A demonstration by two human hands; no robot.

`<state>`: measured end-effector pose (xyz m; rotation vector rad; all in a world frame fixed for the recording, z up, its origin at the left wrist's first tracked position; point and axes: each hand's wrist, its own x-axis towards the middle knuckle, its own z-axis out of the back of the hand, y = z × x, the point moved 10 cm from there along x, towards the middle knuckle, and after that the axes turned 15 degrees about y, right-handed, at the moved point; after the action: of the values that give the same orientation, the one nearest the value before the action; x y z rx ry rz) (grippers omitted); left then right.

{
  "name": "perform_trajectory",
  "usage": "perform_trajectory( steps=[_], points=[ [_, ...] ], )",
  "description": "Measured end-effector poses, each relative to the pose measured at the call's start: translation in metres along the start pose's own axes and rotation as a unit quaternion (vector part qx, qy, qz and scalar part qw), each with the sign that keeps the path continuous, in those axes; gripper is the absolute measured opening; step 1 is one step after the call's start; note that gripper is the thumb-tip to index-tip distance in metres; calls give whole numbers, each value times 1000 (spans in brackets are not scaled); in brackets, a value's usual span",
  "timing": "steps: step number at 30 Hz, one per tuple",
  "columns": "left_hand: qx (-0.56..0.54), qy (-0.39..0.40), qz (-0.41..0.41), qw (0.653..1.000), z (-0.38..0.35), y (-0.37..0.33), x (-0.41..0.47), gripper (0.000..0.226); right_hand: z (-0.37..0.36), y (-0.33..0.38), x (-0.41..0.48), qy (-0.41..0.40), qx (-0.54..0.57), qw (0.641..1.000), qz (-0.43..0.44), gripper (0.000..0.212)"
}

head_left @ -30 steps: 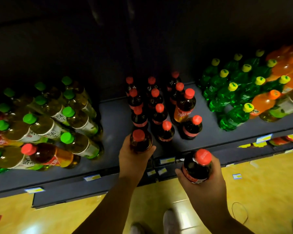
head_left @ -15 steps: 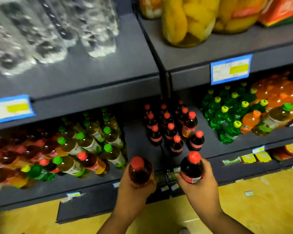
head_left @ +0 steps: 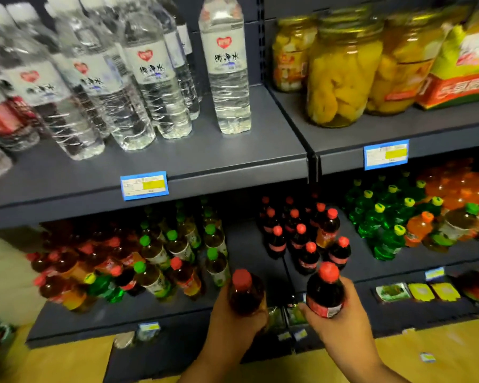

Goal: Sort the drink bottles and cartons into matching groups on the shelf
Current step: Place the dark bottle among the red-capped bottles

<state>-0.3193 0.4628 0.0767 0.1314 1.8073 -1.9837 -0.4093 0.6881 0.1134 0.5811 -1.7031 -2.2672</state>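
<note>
Right now the lower shelf [head_left: 249, 261] is carrying mixed drinks on its left half and a tidy cluster of cola bottles [head_left: 302, 233] in the middle. The left hand [head_left: 233, 324] is wrapping closed around one red-capped dark bottle [head_left: 245, 295], and the right hand [head_left: 340, 324] is gripping a second cola bottle [head_left: 325, 294], both hovering just in front of that shelf's edge. Judging by the match, each should be going upright beside the cola cluster, set down one at a time so neighbours are not toppling. Writing is mostly blurring: the water bottles [head_left: 224, 64] above are showing a red heart logo over dark characters, and the price tag [head_left: 144, 185] is unreadable.
</note>
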Motion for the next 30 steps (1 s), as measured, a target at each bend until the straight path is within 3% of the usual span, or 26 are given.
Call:
perform_trajectory(
  steps=[6,11,23,30],
  points=[
    [-41,-59,-4,997,-5,4,5,55,7,4,15,11,-18,999,27,74],
    [-68,-49,9,996,-13,20,17,65,15,-3,27,7,-30,998,46,75],
    [-7,-39,6,999,-23,16,18,55,-8,-71,67,18,-43,999,21,67],
    [-2,-89,19,996,-16,54,40,57,-38,-111,105,38,-58,997,14,62]
  ],
)
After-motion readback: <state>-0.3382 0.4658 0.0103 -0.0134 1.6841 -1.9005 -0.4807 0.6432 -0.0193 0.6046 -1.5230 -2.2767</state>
